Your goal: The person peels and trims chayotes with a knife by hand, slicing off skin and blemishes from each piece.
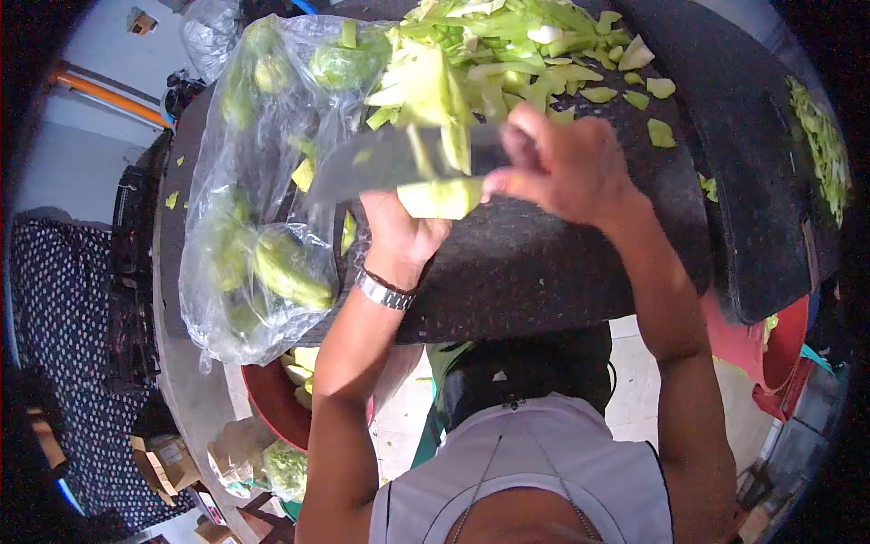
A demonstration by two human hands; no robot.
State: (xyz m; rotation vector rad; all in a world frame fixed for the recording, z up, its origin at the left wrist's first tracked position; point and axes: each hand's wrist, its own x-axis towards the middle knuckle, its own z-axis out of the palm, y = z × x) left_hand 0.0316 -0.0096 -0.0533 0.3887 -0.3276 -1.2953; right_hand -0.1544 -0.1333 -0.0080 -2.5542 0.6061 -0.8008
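Observation:
My left hand [405,234], with a metal watch at the wrist, is closed around a peeled pale green fruit [441,199] from below. Blurred by motion, a knife [362,169] with a broad dark blade crosses just above the fruit. Its handle is gripped in my right hand [580,172], whose thumb reaches to the fruit's right end. Long pale strips hang by the blade. Beyond my hands lies a heap of cut green pieces [507,72] on the dark table [544,272].
Left of my hands, a clear plastic bag [204,299] holds several green fruits [292,268]. Below the table's left edge stands a red basin [263,399] with pale pieces. At right are a dark board [748,208], more green shreds [820,150] and a red container [787,340].

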